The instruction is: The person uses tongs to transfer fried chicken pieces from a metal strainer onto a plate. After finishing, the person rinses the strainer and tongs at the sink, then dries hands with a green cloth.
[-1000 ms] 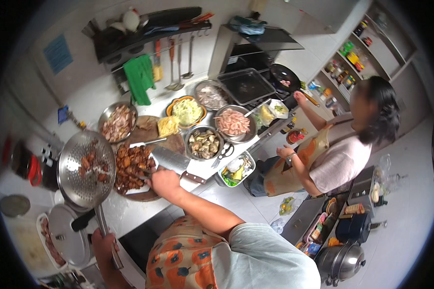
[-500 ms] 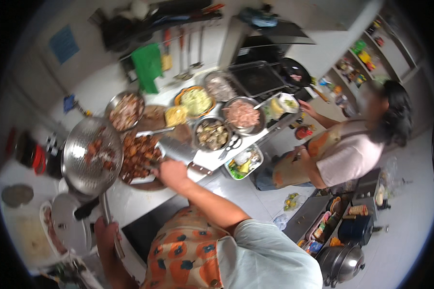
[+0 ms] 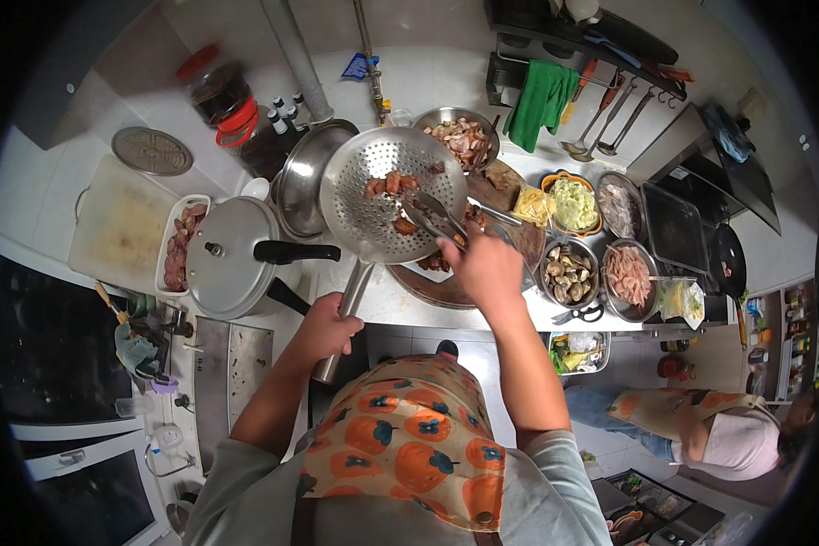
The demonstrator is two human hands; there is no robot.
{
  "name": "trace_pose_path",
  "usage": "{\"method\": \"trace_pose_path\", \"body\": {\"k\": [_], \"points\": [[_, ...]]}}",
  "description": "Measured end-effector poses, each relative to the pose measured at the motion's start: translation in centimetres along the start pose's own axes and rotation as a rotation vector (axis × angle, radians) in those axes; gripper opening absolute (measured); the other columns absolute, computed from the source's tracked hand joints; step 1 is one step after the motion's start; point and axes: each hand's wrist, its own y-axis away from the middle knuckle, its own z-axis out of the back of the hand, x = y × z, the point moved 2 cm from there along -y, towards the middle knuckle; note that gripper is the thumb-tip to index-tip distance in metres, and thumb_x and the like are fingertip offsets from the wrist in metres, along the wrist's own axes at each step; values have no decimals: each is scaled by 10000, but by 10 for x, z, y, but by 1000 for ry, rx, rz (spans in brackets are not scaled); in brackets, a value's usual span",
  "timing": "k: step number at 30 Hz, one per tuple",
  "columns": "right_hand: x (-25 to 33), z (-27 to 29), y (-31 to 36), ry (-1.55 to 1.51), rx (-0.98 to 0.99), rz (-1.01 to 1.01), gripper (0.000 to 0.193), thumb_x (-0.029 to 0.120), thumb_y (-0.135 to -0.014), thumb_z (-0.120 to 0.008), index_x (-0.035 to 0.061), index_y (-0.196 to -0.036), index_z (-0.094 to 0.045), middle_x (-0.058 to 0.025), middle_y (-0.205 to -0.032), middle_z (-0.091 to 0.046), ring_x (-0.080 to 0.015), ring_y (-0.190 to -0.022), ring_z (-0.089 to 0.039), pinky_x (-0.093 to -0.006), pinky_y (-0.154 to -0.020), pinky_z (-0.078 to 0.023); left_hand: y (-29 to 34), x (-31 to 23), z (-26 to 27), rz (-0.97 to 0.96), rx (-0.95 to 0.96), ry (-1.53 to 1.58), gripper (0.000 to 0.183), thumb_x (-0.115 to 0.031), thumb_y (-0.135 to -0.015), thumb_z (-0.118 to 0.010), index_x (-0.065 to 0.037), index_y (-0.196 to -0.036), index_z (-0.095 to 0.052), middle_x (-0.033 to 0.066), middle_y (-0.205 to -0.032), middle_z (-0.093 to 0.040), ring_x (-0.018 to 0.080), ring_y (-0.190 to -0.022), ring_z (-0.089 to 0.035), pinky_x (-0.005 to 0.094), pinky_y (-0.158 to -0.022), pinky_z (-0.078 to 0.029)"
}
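Note:
My left hand [image 3: 326, 328] is closed round the steel handle of a large perforated strainer [image 3: 355, 196]. The strainer hangs over the counter, with a few browned meat pieces [image 3: 393, 185] in its bowl. My right hand [image 3: 484, 273] grips metal tongs [image 3: 441, 218], whose tips reach into the strainer beside a piece of meat. Below its right edge, more browned meat [image 3: 435, 262] shows on a white tray, mostly hidden by the strainer and my hand. The tray rests on a round wooden chopping board [image 3: 441, 291].
A pressure cooker [image 3: 232, 255] stands left of the strainer, its black handle close by. Behind are a steel pan [image 3: 305, 177] and a bowl of cut meat [image 3: 464, 127]. Several filled bowls and scissors [image 3: 582, 315] occupy the right counter. Another person [image 3: 728, 432] is at the far right.
My view has swung left. My right hand has moved from the tray of browned meat to the strainer, with the tongs now inside it. My left hand still holds the strainer's handle.

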Motion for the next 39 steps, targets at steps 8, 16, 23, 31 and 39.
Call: {"method": "trace_pose_path", "body": {"k": [8, 16, 23, 31, 39], "points": [[26, -45, -53, 176, 212, -133, 584, 591, -997, -670, 19, -1082, -757, -225, -968, -791, -392, -889, -788, -496, -793, -631, 2, 10, -30, 32, 50, -63, 175, -45, -918, -709, 16, -1007, -572, 62, -719, -605, 168, -501, -632, 351, -483, -510], [26, -45, -44, 257, 64, -95, 542, 551, -960, -734, 19, -1064, -742, -185, -1006, -774, -350, -873, -793, -457, -759, -638, 7, 16, -25, 32, 3, -80, 188, -66, -918, -715, 16, -1004, -569, 70, -698, -605, 172, -506, -636, 358, -486, -505], [16, -29, -44, 205, 145, -239, 579, 599, -979, -691, 30, -972, -804, -223, -969, -793, -400, -914, -793, -486, -805, -631, 7, 18, -27, 25, -1, -58, 166, -2, -929, -712, -6, -1002, -562, 28, -725, -563, 138, -469, -582, 324, -429, -473], [29, -37, -49, 222, 231, -140, 552, 582, -999, -676, 47, -982, -812, -204, -934, -804, -393, -896, -795, -493, -816, -626, 6, 16, -28, 28, -3, -62, 168, -10, -928, -718, -9, -1013, -573, 26, -732, -568, 134, -478, -587, 318, -435, -474], [-25, 22, -52, 44, -27, -270, 494, 589, -1008, -666, 129, -1107, -817, -227, -903, -784, -443, -915, -768, -536, -833, -598, 11, 5, -4, 65, -17, 87, 190, -34, -910, -723, 25, -1046, -604, 73, -759, -623, 161, -493, -604, 338, -462, -489]]}}
